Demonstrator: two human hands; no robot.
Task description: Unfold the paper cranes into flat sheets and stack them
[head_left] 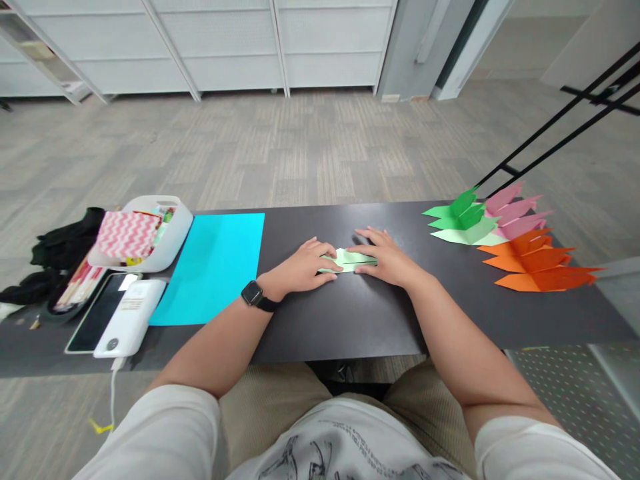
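A small folded piece of pale green paper (346, 261) lies flat on the dark table, with a lengthwise slit or crease along its middle. My left hand (305, 265), below a black watch, rests on its left end with the fingers spread. On the right end lies my right hand (387, 257), fingers apart and pressing the paper down from above. Both palms face the table, and the middle of the paper shows between the two hands. The ends under my fingers are hidden.
Folded paper pieces in green (463, 212), pink (517, 212) and orange (540, 263) stand at the right. A blue sheet (215, 267) lies left, beside a white basket (173, 237), a phone-like tablet (95, 317), a white power bank (130, 317) and black cloth (67, 243).
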